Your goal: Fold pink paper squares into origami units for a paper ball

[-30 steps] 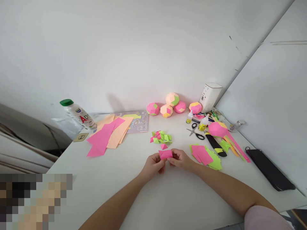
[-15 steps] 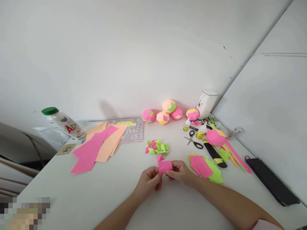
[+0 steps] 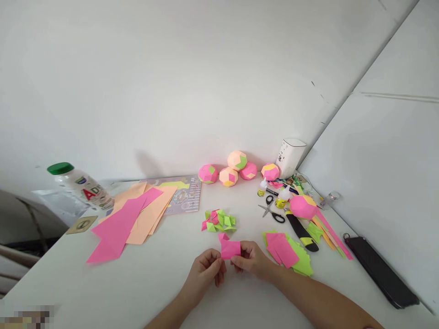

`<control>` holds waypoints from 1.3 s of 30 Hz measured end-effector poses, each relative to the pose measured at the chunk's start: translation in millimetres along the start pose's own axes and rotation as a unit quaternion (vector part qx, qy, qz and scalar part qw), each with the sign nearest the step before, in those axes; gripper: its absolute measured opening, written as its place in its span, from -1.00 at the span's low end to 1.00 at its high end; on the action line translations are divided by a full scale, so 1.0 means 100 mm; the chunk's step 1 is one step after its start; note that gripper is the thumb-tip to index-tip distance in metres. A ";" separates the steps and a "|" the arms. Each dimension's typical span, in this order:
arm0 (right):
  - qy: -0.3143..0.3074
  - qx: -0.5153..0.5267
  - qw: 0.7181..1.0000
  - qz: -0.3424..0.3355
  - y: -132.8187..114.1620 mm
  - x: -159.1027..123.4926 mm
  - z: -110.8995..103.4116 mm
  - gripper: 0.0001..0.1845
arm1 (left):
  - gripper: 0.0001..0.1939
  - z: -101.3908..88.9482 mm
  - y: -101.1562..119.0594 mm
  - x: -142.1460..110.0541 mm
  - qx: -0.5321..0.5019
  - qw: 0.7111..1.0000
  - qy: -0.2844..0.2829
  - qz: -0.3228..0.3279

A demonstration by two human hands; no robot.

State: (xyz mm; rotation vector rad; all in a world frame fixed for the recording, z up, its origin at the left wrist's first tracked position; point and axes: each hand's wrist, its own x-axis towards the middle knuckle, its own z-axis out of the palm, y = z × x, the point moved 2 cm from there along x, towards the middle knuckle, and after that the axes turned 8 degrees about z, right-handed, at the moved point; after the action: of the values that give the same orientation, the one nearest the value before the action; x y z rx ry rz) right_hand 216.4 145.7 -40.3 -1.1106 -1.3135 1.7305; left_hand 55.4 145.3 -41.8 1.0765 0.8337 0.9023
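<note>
Between my two hands is a small pink piece of paper (image 3: 231,249), held above the white table. My left hand (image 3: 206,270) pinches its lower left corner between thumb and fingers. My right hand (image 3: 253,260) grips its right side, the thumb in front and the fingers partly hidden behind. Just beyond the paper lies a cluster of folded green and pink paper pieces (image 3: 219,221). To the right of my right hand are pink paper squares (image 3: 282,249) on top of green paper squares (image 3: 303,261).
Scissors (image 3: 272,213), glue bottles (image 3: 282,197) and a black-and-yellow cutter (image 3: 302,231) lie to the right, with a black phone (image 3: 380,271) farther out. Paper balls (image 3: 228,177) stand by the wall. At left are large paper sheets (image 3: 128,224) and a white bottle (image 3: 82,186).
The whole view has shifted, so everything appears slightly lower and to the left. Both hands keep hold of the pink paper in nearly the same pose.
</note>
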 end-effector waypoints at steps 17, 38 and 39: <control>-0.017 -0.068 0.997 -0.020 -0.02 -0.05 0.05 -0.82 | -0.59 0.05 -0.01 -0.03 -0.022 0.999 0.010 0.043; 0.003 -0.058 0.998 -0.034 0.03 -0.03 0.02 -0.84 | -0.50 -0.05 -0.02 -0.01 -0.005 0.999 -0.019 0.047; 0.004 -0.056 0.997 -0.052 0.03 -0.04 0.03 -0.86 | -0.50 -0.05 -0.03 0.00 -0.005 0.999 -0.019 0.047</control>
State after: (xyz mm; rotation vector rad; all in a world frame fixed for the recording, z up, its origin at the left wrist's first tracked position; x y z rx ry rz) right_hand 215.2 140.0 -42.2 -1.0887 -1.4535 1.5917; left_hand 51.0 146.1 -45.8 1.1275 0.7510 0.9602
